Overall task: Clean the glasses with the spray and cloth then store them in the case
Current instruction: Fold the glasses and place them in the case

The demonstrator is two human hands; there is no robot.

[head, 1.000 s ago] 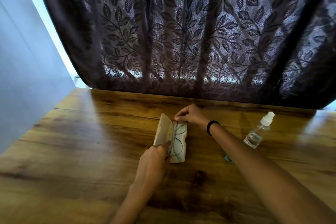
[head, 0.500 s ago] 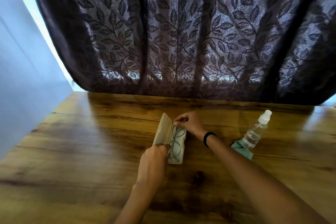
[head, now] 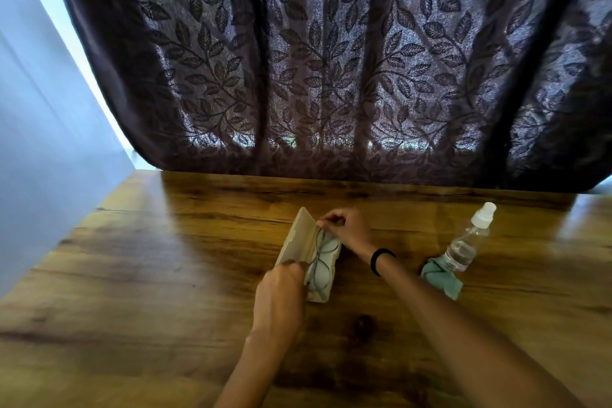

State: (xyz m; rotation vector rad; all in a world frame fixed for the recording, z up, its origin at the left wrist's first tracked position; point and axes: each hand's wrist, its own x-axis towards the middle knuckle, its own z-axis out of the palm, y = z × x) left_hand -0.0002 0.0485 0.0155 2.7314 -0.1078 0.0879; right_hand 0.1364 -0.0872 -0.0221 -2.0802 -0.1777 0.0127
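- Since the glasses (head: 320, 258) already lie lengthwise in the tray of the open case (head: 299, 238), the job appears to be at its storing step, with the lid not yet folded down
- The case lies on the table (head: 159, 275) with its lid raised along the left side, which leaves the tray open from above and from the right
- The left grip (head: 281, 291) sits at the near end of the case, fingers curled round that end; it probably steadies the case, though the hand hides whether it also touches the frame
- The right grip (head: 344, 228), a black band (head: 381, 260) on its wrist, is closed in a pinch on the far end of the glasses, probably to seat them in the tray
- The glasses thus lie between the two grips, inside the case
- The spray bottle (head: 467, 242) and the green cloth (head: 442, 280) are well to the right, touching each other and out of both grips, which suggests that cleaning is over
- Behind the table hangs a dark leaf-patterned curtain (head: 298, 60)
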